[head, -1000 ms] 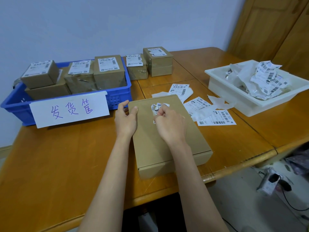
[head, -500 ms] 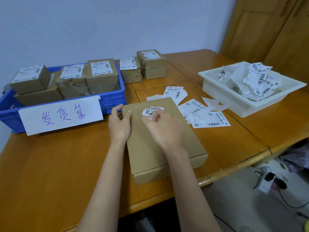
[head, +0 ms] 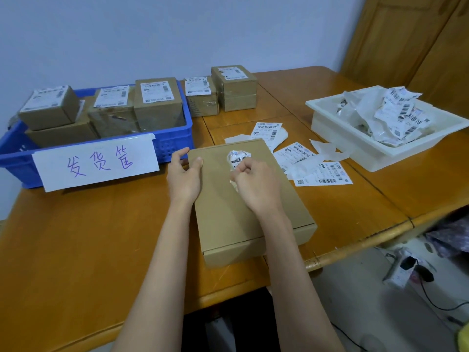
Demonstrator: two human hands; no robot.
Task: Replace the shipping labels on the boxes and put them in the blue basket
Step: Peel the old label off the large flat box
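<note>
A flat brown cardboard box (head: 243, 219) lies on the wooden table in front of me. My left hand (head: 184, 176) grips its far left corner, thumb on top. My right hand (head: 256, 184) pinches a crumpled, half-peeled old shipping label (head: 237, 158) on the box's top. The blue basket (head: 175, 146) stands at the back left with a handwritten paper sign and several labelled boxes inside. Fresh shipping labels (head: 322, 174) lie on the table right of the box.
Two small labelled boxes (head: 220, 94) stand behind, just right of the basket. A white tray (head: 355, 146) with torn labels and backing paper sits at the right. The table's front edge is near the box. A cable and adapter lie on the floor at lower right.
My right hand has kept working the crumpled label on the box top, shifting slightly. The left hand stays on the corner. The camera view moved a little.
</note>
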